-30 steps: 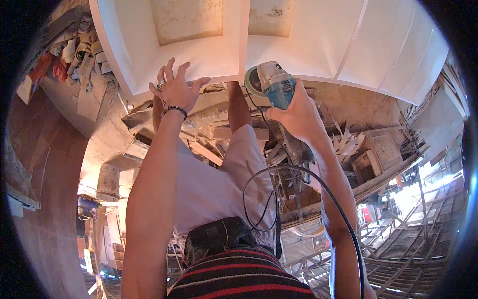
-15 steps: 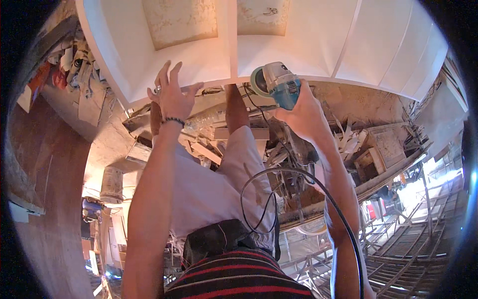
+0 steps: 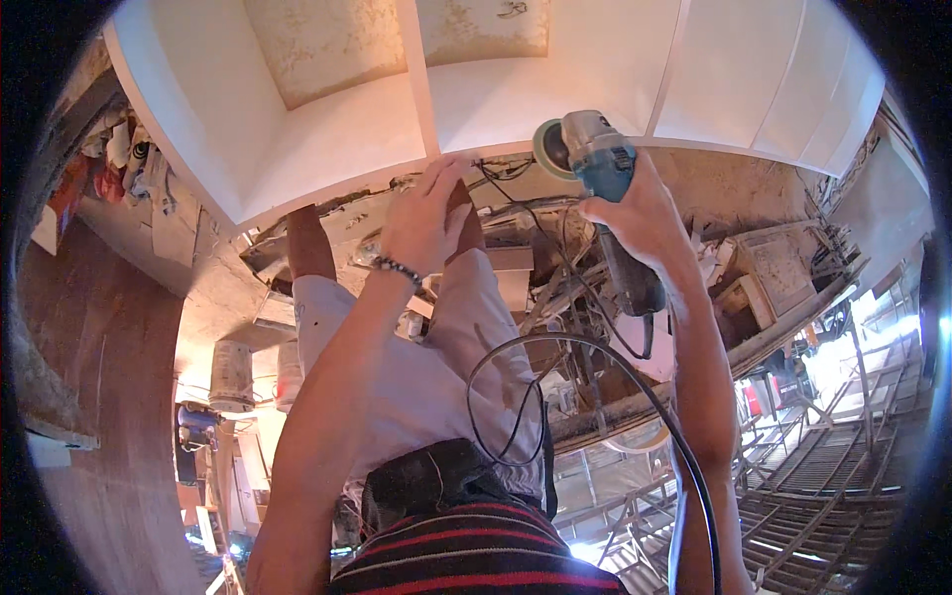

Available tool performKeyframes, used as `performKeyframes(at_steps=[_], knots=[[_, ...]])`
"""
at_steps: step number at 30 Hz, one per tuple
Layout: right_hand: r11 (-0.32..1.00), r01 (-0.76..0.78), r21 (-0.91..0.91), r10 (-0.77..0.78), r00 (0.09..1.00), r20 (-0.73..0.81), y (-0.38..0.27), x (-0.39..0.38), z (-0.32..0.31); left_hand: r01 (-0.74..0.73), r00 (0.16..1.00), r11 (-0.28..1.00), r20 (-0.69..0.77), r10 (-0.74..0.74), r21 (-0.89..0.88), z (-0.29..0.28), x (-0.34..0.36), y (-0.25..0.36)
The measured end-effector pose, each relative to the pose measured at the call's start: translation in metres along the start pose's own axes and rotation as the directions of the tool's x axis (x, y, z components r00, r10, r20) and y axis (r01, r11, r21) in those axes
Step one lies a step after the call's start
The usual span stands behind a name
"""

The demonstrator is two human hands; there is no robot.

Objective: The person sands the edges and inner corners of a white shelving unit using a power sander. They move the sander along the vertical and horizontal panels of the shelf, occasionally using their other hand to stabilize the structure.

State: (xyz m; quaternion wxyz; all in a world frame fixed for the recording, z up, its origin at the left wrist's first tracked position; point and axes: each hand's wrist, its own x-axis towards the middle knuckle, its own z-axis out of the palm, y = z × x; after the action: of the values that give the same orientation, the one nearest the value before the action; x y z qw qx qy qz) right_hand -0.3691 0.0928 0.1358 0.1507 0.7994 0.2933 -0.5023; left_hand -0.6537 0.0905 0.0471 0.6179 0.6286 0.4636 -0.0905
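My right hand [image 3: 645, 210] is wrapped round the body of a teal and grey angle grinder [image 3: 605, 164]. The grinder carries a round pale-green disc [image 3: 551, 149], which sits at the front edge of a white cabinet frame [image 3: 347, 129]. A black power cord trails from the grinder's rear. My left hand [image 3: 424, 220], with a beaded bracelet at the wrist, has its fingers stretched out, slightly blurred. Its fingertips lie at the cabinet's front edge, by the foot of a divider [image 3: 418, 84]; whether they touch it I cannot tell. Nothing shows in that hand.
A loop of black cable [image 3: 555, 339] hangs across my lap and right forearm. Wood scraps [image 3: 739, 297] and loose cords litter the ground below the cabinet. A large brown board [image 3: 94, 327] stands at the left, near a dusty bucket [image 3: 231, 377]. Metal grating [image 3: 823, 496] lies at lower right.
My left hand has moved right along the cabinet edge to the divider. The grinder has shifted right in my right hand and turned, so more of its body shows.
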Motion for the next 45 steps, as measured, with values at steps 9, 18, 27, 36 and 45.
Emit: performKeyframes(at_steps=[9,18,27,36,45], knots=[[1.000,0.012,0.014,-0.013,0.989,0.146,-0.059,-0.008,0.030,0.074,0.939,0.996,-0.341,-0.053,0.050,-0.035,-0.092,-0.077],[0.998,0.069,-0.010,-0.067,0.987,0.147,-0.077,-0.016,0.045,0.180,0.892,0.983,-0.414,-0.181,-0.042,-0.043,-0.128,-0.111],[0.997,0.073,-0.012,-0.070,0.982,0.174,-0.080,-0.017,0.048,0.166,0.909,0.980,-0.368,-0.195,-0.110,-0.031,-0.111,-0.092],[0.994,0.109,-0.008,-0.108,0.988,0.110,-0.051,-0.009,0.041,-0.027,0.939,0.999,-0.343,0.015,-0.032,-0.008,-0.068,-0.064],[1.000,-0.005,0.014,0.006,0.999,-0.053,0.026,0.001,-0.025,-0.162,0.950,0.927,-0.201,0.239,0.338,0.027,0.027,0.007]])
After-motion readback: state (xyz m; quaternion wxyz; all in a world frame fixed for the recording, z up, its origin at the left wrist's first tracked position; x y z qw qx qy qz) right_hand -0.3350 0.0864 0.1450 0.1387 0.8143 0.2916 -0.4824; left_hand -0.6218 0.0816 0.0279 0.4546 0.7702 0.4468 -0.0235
